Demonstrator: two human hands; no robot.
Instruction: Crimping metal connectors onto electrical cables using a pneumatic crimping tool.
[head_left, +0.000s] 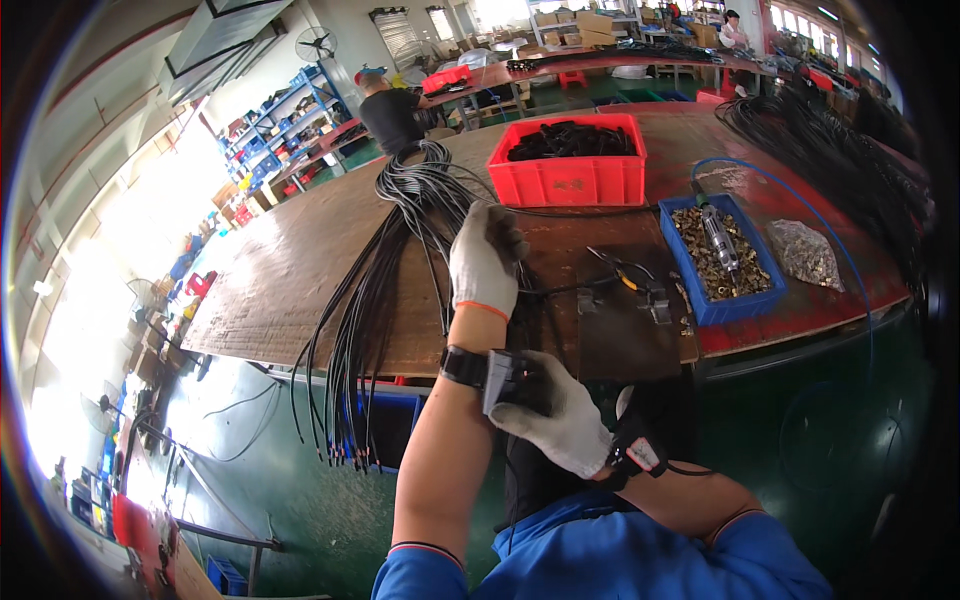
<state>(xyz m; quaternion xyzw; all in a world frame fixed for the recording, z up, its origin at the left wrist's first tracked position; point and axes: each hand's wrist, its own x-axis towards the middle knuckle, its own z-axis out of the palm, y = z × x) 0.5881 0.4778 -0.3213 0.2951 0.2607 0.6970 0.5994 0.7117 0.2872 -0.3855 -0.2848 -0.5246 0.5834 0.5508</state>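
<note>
My left hand [485, 260], in a white glove with an orange cuff edge, is raised over the table beside the bundle of black cables [405, 215]. Its fingers are curled, and whatever may be inside them is hidden. Across my left wrist sits a black strap [462, 367] with a grey and black box-like device [497, 380] on it. My right hand [560, 415], gloved in white too, closes around that device from the right. The cables' cut ends hang over the table's front edge.
A red bin [567, 183] of black parts stands behind my hands. To the right are a blue tray [740, 308] of brass-coloured fittings with a power screwdriver [718, 240] on it, a clear bag [806, 254], and pliers [625, 270]. More cables [840, 150] lie far right.
</note>
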